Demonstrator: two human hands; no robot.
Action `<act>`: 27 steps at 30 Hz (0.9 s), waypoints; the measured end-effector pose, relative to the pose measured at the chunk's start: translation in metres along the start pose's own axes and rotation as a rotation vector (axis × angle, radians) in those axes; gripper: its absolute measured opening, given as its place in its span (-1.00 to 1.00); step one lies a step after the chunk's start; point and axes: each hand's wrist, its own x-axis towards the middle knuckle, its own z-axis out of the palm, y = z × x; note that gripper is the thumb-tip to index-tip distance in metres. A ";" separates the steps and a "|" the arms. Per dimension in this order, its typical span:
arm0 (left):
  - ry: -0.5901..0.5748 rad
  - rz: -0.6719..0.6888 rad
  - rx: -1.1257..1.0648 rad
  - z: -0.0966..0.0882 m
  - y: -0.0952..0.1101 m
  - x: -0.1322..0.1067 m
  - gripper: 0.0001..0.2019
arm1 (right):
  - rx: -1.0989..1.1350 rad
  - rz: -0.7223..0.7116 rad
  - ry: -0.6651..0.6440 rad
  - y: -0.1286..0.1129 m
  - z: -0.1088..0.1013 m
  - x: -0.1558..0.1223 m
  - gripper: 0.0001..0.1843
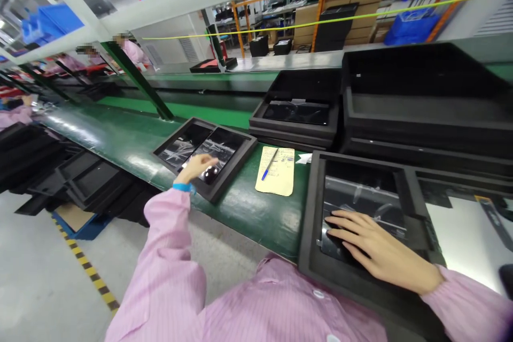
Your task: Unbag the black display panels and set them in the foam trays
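Note:
My left hand [196,167], with a blue band at the wrist, is over the near edge of a glossy dark screen panel [224,144]. Its fingers are loosely stretched out, holding nothing visible; whether they touch the panel I cannot tell. That panel lies beside another dark panel [176,150] in a black foam tray [236,163]. On the right, my right hand [366,240] rests with spread fingers on a dark glossy panel [360,189] inside a second black foam tray [310,214]. Part of this panel is hidden under the hand.
A yellow note sheet [282,184] with a blue pen [269,165] lies between the trays on the green bench [256,219]. Behind stand stacked black trays [296,131] and a large black tray [420,112]. A pale sheet [457,224] lies far right. Co-workers sit at far left.

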 end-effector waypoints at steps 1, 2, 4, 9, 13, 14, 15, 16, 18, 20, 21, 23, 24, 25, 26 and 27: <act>-0.046 0.017 0.023 0.010 -0.001 -0.016 -0.73 | -0.008 -0.038 0.012 -0.003 0.001 0.005 -0.61; -0.066 0.037 0.044 0.021 -0.002 -0.032 -0.73 | -0.016 -0.066 0.023 -0.006 0.002 0.009 -0.58; -0.041 0.075 0.082 0.043 -0.002 -0.060 -0.75 | -0.031 -0.101 0.038 -0.009 0.005 0.014 -0.54; 0.012 0.136 0.112 0.069 0.009 -0.090 -0.75 | -0.040 -0.128 0.052 -0.008 0.008 0.017 -0.56; 0.159 0.096 0.090 0.054 0.006 -0.061 -0.73 | -0.026 -0.141 0.050 -0.007 0.010 0.017 -0.52; 0.232 0.061 0.089 0.048 0.001 -0.049 -0.73 | -0.018 -0.133 0.047 -0.008 0.011 0.017 -0.50; 0.291 0.025 0.089 0.044 -0.004 -0.036 -0.70 | -0.008 -0.121 0.044 -0.008 0.011 0.018 -0.49; 0.323 -0.002 0.085 0.040 -0.010 -0.023 -0.67 | 0.002 -0.110 0.043 -0.009 0.011 0.019 -0.49; 0.319 -0.016 0.068 0.036 -0.021 -0.004 -0.61 | 0.026 -0.096 0.045 -0.011 0.011 0.022 -0.51; 0.265 0.017 0.048 0.035 -0.027 0.003 -0.61 | 0.046 -0.097 0.048 -0.011 0.010 0.025 -0.55; 0.236 0.038 0.043 0.036 -0.029 0.002 -0.61 | 0.053 -0.101 0.049 -0.012 0.009 0.026 -0.57; 0.189 0.083 0.042 0.039 -0.025 -0.010 -0.58 | 0.061 -0.101 0.046 -0.012 0.008 0.028 -0.58; 0.166 0.111 0.043 0.042 -0.021 -0.020 -0.57 | 0.068 -0.099 0.038 -0.012 0.008 0.029 -0.58; 0.141 0.147 0.043 0.046 -0.016 -0.032 -0.55 | 0.076 -0.092 0.027 -0.012 0.008 0.030 -0.58; 0.111 0.191 0.042 0.052 -0.010 -0.045 -0.52 | 0.083 -0.085 0.006 -0.013 0.008 0.031 -0.59; 0.083 0.239 0.041 0.058 -0.004 -0.059 -0.50 | 0.088 -0.077 -0.020 -0.013 0.009 0.032 -0.61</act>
